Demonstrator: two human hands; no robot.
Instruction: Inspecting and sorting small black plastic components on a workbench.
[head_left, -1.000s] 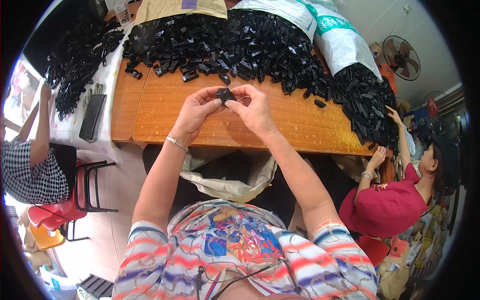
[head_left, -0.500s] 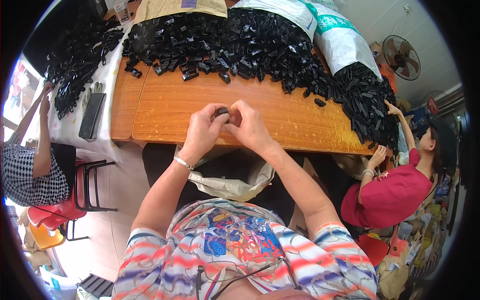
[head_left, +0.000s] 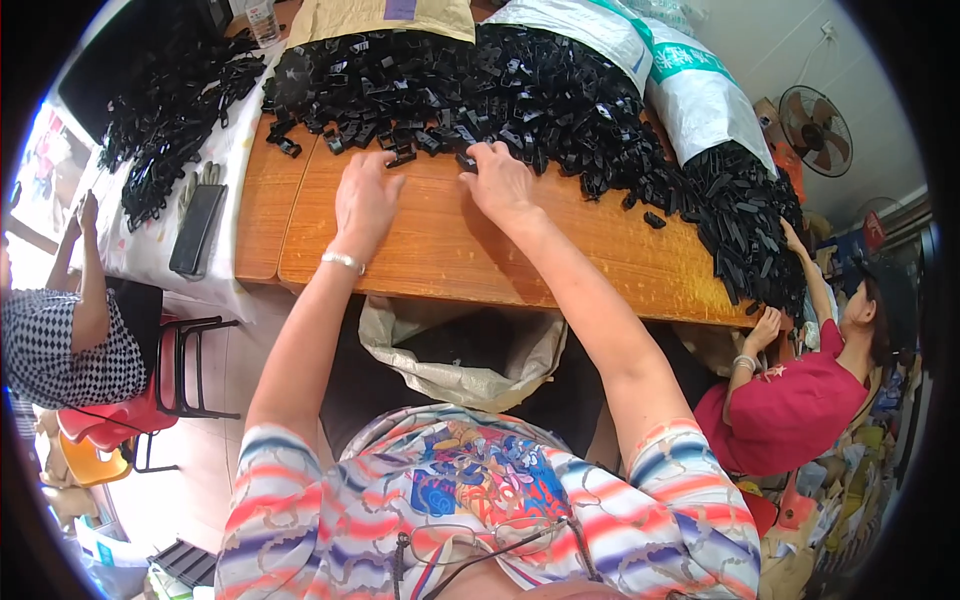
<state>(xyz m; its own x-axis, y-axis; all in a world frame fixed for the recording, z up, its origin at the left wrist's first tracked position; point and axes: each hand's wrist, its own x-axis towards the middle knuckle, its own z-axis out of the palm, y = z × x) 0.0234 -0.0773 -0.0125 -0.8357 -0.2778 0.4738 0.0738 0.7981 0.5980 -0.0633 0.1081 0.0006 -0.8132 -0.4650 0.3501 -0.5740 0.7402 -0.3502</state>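
Both my hands are over the wooden table, at the near edge of a heap of small black plastic parts (head_left: 420, 85). My left hand (head_left: 366, 205) has its fingers stretched forward and its thumb apart. Its fingertips touch or nearly touch a loose black part (head_left: 403, 158). To the right, my right hand (head_left: 503, 185) is bent at the fingers, with a small black plastic part (head_left: 465, 162) between thumb and fingertips. Below the table's front edge, a pale woven sack (head_left: 450, 385) hangs open in front of me; its inside is dark.
Slim black strips (head_left: 735, 215) spill from a white sack (head_left: 705, 110) at right, where a person in a red shirt (head_left: 790, 410) works. Another person in a checked top (head_left: 75, 345) sits left, beside a cloth-covered table with black parts (head_left: 165, 130). A fan (head_left: 815, 130) stands far right.
My hands were together near the table's front edge, pinching a small black part. They have separated and reached forward to the heap. That part no longer shows between them.
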